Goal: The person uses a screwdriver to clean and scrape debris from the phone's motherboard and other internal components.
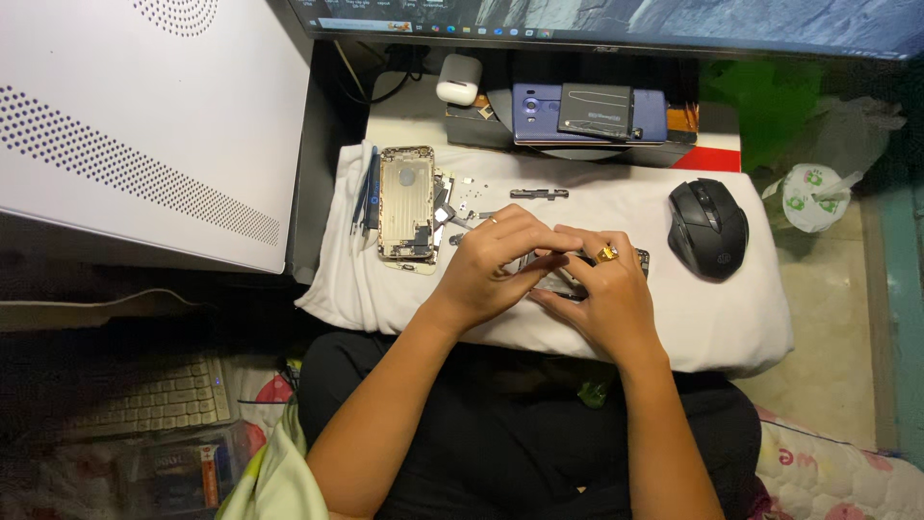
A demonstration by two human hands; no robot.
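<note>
- mid-disassembly, by the look of it: left hand and right hand meeting over a small dark phone part lying on the white cloth, near the middle of the work surface.
- left hand's thumb and forefinger pinched together on the part's upper edge; right hand's fingers curled and closed on its lower edge, a gold ring on one finger (what sits under the palms stays hidden).
- cannot tell whether a tool is in either hand, too small and covered.
- probable next need: a fine, steady pinch and light force, since the piece looks thin and flat and likely fragile.
- just left of the hands, an opened phone shell, gold-toned metal, rectangular with rounded corners, inner face up, a round mark in its middle.
- beside the shell's left edge, slim blue-handled tools lying along the cloth.
- between shell and hands, tiny loose metal bits, and above them a narrow dark strip.
- to the right, well apart, a matte black mouse, rounded and smooth.
- behind, a blue phone lying flat with a flat dark battery on top, and a glossy white earbud case.
- cloth soft, creased, draped over the surface edge.
</note>
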